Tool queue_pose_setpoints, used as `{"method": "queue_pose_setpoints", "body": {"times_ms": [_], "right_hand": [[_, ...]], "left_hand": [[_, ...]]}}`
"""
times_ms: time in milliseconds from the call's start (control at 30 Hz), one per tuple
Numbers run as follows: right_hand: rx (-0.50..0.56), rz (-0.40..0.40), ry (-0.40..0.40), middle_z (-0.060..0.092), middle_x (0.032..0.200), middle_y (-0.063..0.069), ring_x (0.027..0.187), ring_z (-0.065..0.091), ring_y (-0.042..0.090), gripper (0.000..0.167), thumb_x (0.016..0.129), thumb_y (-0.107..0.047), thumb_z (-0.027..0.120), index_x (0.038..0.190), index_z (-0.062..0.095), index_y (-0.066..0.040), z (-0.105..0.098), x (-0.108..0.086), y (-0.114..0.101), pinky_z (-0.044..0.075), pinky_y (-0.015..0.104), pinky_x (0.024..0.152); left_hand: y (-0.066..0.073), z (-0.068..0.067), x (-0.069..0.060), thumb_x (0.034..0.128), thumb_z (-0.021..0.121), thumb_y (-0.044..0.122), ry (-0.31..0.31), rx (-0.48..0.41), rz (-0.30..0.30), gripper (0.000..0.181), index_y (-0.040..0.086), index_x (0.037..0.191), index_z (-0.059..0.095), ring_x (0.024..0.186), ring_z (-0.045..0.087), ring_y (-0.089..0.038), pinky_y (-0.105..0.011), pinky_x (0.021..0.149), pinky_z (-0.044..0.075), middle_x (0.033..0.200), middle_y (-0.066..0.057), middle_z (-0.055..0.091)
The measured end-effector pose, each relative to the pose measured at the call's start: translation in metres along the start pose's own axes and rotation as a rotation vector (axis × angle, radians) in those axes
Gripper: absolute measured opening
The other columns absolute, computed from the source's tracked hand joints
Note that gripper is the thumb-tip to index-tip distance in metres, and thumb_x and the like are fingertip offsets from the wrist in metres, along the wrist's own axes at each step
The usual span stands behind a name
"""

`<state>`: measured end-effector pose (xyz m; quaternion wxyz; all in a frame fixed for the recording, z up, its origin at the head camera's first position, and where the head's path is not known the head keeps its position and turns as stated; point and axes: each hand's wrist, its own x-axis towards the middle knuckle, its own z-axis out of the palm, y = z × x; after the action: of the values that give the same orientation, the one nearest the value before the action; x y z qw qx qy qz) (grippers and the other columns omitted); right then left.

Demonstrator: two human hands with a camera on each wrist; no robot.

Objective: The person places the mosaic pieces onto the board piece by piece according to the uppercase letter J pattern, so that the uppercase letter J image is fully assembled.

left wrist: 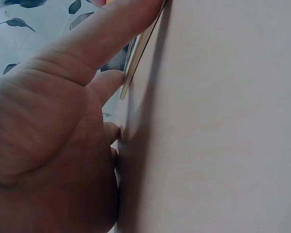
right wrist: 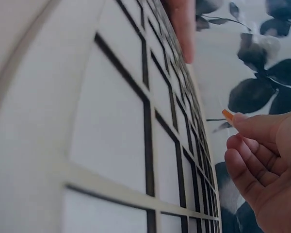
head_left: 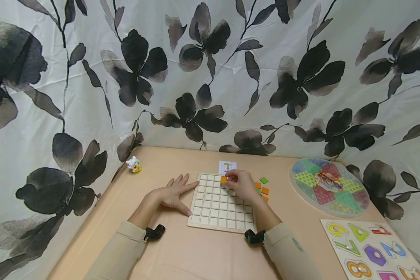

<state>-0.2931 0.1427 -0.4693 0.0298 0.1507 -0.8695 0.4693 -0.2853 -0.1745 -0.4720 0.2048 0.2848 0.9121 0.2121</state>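
A pale wooden grid board [head_left: 217, 206] with white square cells lies on the table. My right hand [head_left: 240, 186] is above its upper part and pinches an orange square tile [head_left: 223, 179] between thumb and fingers. In the right wrist view the tile [right wrist: 227, 115] sticks out edge-on past the fingertips. My left hand [head_left: 169, 194] rests on the table with fingers spread, index finger and thumb touching the board's left edge. Orange tiles [head_left: 265, 191] and green ones lie right of the board, partly hidden by the right hand. A green tile [head_left: 264, 180] lies apart behind them.
Behind the board lies a small card [head_left: 227, 167] printed with a coloured grid pattern. On the right are a round patterned box [head_left: 329, 186] and a number-and-shape puzzle board [head_left: 374, 249]. A small white and yellow figurine [head_left: 134, 165] stands at the back left. A floral curtain [head_left: 252, 77] borders the table.
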Motion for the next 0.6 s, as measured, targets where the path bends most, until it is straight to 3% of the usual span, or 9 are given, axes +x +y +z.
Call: {"method": "queue_pose_setpoints", "body": {"times_ms": [267, 600], "right_hand": [[0.040, 0.024, -0.105, 0.069, 0.089, 0.007, 0.077, 0.061, 0.017, 0.021, 0.090, -0.007, 0.081, 0.108, 0.073, -0.001, 0.009, 0.010, -0.001, 0.052, 0.021, 0.067], [-0.033, 0.012, -0.129, 0.068, 0.089, 0.006, 0.079, 0.061, 0.016, 0.018, 0.090, -0.006, 0.081, 0.105, 0.072, -0.001, 0.012, 0.018, 0.006, 0.052, 0.023, 0.072]], "left_hand": [[0.002, 0.001, 0.000, 0.0712, 0.086, 0.066, -0.006, 0.029, -0.016, 0.122, 0.032, 0.168, 0.020, 0.161, -0.011, -0.041, -0.064, 0.128, -0.006, 0.174, -0.021, -0.009], [0.003, 0.001, 0.001, 0.0717, 0.086, 0.066, -0.003, 0.031, -0.006, 0.123, 0.030, 0.168, 0.019, 0.161, -0.011, -0.042, -0.066, 0.127, -0.005, 0.174, -0.022, -0.008]]}}
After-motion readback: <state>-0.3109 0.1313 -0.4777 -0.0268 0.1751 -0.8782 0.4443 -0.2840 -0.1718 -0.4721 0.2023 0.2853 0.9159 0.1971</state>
